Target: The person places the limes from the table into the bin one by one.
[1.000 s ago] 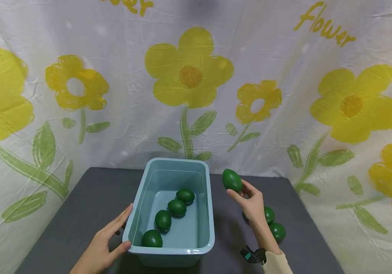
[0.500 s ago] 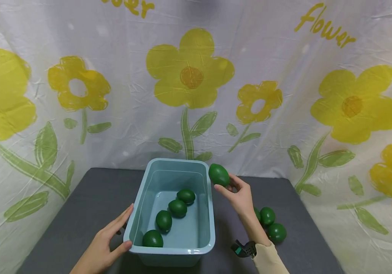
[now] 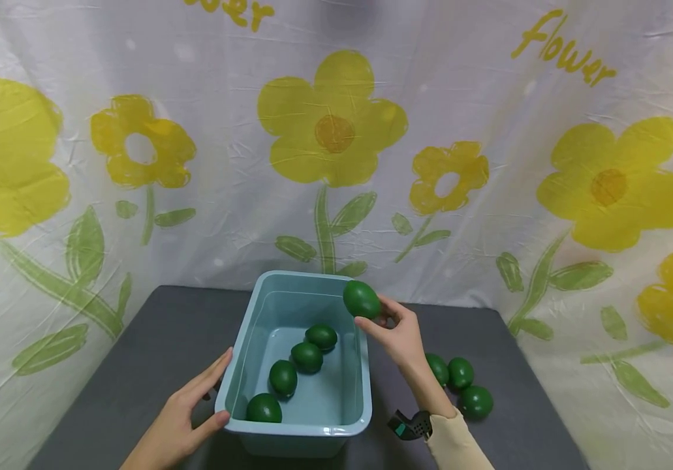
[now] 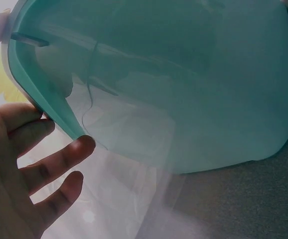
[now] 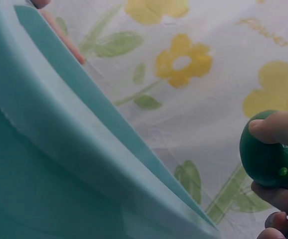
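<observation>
In the head view my right hand (image 3: 393, 333) holds a dark green avocado (image 3: 361, 299) between thumb and fingers, above the right rim of a light blue plastic bin (image 3: 361, 378). The right wrist view shows the thumb on one side of that avocado (image 5: 263, 159), with a small pale stem spot near its lower end. My left hand (image 3: 180, 408) rests against the bin's left side near the front corner, fingers extended; the left wrist view shows its fingertips (image 4: 81, 147) at the rim. Inside the bin, several avocados (image 3: 307, 358) lie in a slanting row on the floor.
Three more avocados (image 3: 461, 374) lie together on the dark grey tabletop (image 3: 524, 418), right of the bin and beside the right forearm. A white cloth (image 3: 224, 215) with yellow flowers hangs behind and at both sides of the table.
My right hand has moved left with the avocado, from beside the bin to over its right rim. The left hand stays at the bin's left side.
</observation>
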Available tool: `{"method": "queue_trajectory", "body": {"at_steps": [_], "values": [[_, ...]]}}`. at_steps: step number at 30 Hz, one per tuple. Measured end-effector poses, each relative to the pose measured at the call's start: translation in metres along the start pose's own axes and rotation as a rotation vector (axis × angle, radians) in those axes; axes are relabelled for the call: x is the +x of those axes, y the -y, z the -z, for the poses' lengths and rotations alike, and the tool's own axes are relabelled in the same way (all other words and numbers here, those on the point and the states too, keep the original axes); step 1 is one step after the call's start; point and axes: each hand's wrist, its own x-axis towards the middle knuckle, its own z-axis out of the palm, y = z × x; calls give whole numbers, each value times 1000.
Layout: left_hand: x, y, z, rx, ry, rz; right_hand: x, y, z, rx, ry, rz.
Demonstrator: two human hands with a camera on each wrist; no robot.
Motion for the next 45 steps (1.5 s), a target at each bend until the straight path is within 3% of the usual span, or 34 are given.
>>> {"method": "queue_trajectory", "body": {"at_steps": [16, 23, 37, 45], "values": [[1, 0, 0, 4, -24, -46, -3, -6, -8, -224, 84, 40], [1, 0, -2, 4, -23, -41, -4, -9, -4, -215, 112, 58], [0, -2, -2, 18, -19, -25, -4, -10, 11, -210, 50, 112], [1, -3, -1, 10, -7, -8, -4, -13, 30, -230, -20, 135]]}}
